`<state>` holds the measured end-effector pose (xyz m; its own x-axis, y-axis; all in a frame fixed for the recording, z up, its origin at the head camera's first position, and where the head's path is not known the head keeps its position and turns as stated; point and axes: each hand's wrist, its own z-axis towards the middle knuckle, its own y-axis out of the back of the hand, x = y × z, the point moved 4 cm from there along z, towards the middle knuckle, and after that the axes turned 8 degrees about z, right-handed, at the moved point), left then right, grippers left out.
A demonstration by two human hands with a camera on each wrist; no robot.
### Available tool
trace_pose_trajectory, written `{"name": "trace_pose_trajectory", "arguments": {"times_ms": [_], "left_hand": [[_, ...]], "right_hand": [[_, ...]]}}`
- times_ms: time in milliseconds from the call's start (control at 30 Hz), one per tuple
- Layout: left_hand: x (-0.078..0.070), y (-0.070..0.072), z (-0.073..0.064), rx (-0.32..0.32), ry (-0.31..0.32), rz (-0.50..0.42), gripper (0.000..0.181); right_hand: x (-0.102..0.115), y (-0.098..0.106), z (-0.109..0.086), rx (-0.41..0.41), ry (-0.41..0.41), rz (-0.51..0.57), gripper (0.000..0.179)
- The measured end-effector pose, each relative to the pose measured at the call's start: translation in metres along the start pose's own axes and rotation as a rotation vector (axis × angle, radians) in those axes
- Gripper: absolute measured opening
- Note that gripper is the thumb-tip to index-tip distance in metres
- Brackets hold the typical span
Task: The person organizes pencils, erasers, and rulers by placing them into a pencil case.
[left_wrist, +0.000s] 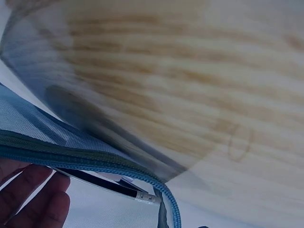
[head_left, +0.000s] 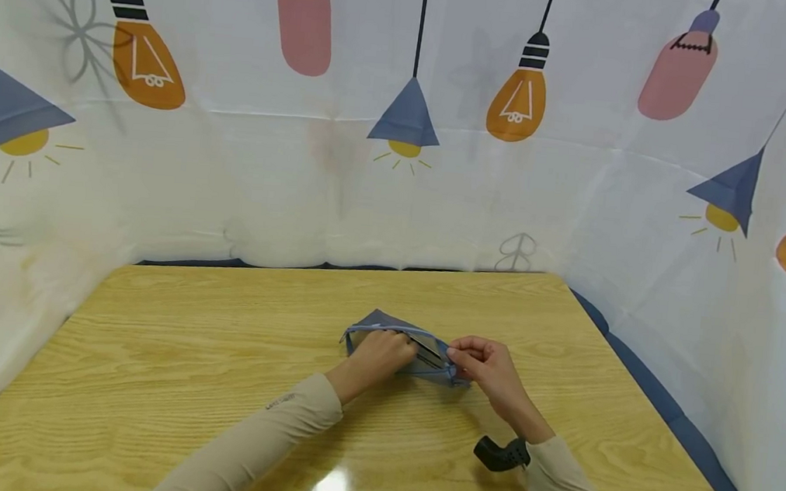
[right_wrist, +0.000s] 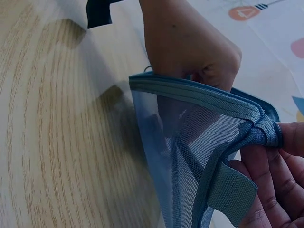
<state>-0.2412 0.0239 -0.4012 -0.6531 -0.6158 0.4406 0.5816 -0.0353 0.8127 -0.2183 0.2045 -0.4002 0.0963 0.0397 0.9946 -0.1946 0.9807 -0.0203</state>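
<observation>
A blue mesh zipper pouch [head_left: 417, 371] stands on the table with its mouth open and zipper edges spread. My left hand [head_left: 382, 351] reaches into the mouth, its fingers curled around one end of a dark pencil [left_wrist: 107, 184] with a silvery ferrule. In the left wrist view the fingers [left_wrist: 35, 199] show just beneath the zipper edge, and the pencil runs from them toward the pouch's end. My right hand [head_left: 490, 371] pinches the zipper's end corner, beside a fabric tab [right_wrist: 232, 192]. Through the mesh, the rest of the left hand shows only dimly.
The wooden table [head_left: 180, 352] extends around the pouch on all sides. A white curtain [head_left: 230, 177] printed with lamps hangs behind its far edge and along the sides. A black wrist-camera mount [head_left: 501, 454] sticks out from the right wrist over the table.
</observation>
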Motion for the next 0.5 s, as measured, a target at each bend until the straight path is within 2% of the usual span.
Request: {"name": "trace_pose_trajectory", "arguments": {"times_ms": [233,500], "left_hand": [[0.001,-0.002,-0.001,-0.015,0.003,0.001,0.006],[0.006,0.006,-0.011,0.033,0.016,-0.025,0.009]], "right_hand": [[0.002,0.000,0.002,0.013,0.013,-0.017,0.026],[0.000,-0.003,0.005,0.019,0.020,-0.016,0.023]]}}
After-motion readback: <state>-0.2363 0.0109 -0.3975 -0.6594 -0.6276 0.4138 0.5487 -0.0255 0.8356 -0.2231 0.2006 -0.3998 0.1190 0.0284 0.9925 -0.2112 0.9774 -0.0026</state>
